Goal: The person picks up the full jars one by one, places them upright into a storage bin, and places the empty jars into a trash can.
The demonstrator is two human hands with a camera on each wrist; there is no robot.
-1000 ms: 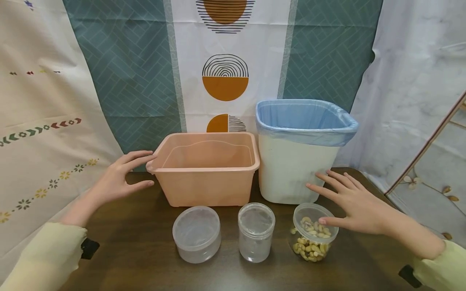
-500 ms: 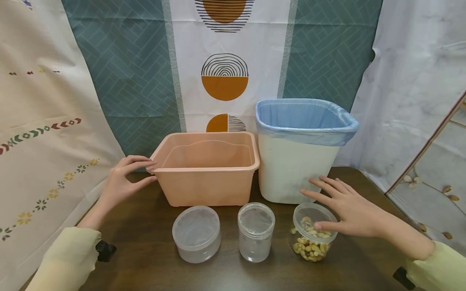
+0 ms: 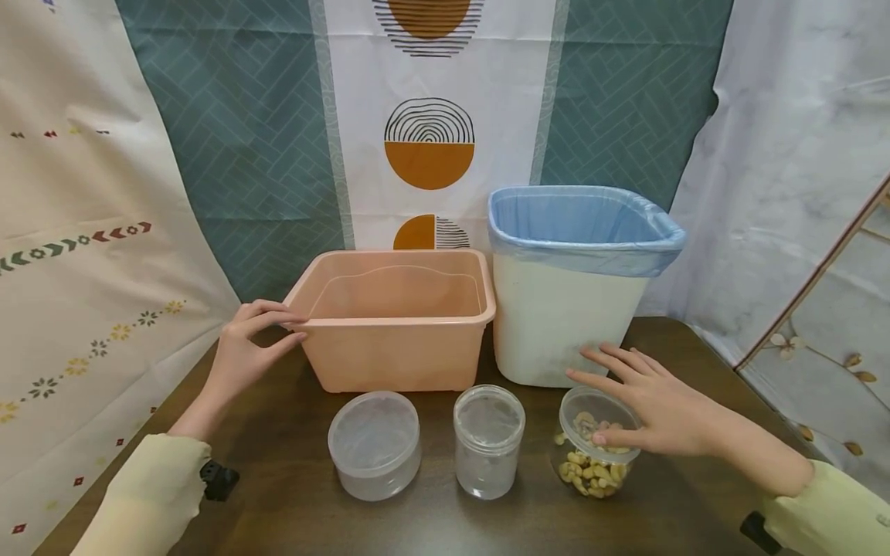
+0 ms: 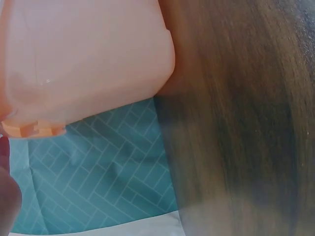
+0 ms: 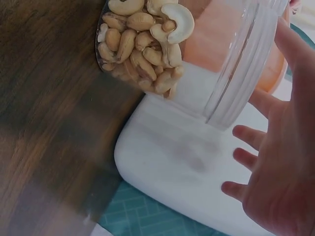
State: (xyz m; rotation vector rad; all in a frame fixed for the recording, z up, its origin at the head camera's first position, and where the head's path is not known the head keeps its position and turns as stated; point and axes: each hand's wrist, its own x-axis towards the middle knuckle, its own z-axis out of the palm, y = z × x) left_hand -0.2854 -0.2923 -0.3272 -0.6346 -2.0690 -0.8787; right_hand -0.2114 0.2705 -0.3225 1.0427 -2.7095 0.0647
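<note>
The left hand (image 3: 250,347) is by the left front corner of a peach plastic bin (image 3: 396,355), loosely bent. Its fingertips overlap the bin's rim in the head view, though whether they touch it I cannot tell. In the left wrist view only part of the hand (image 4: 7,191) shows, below the bin's rim. My right hand (image 3: 660,409) spreads its fingers beside a clear lidded jar of cashews (image 3: 591,471), the thumb over the lid's right side. From the right wrist, the hand (image 5: 280,167) appears near the jar's lid (image 5: 241,73); firm contact is unclear.
Left of the cashew jar stand a narrow clear jar (image 3: 489,455) and a wide clear tub (image 3: 375,448), both lidded. A white waste bin (image 3: 556,324) with a blue liner (image 3: 577,255) rises behind the jar. Patterned cloths hang around the dark wooden table (image 3: 431,533).
My left hand has moved slightly right and down, its thumb and fingers coming closer together. The right hand has drifted left over the cashew jar. Containers stay put.
</note>
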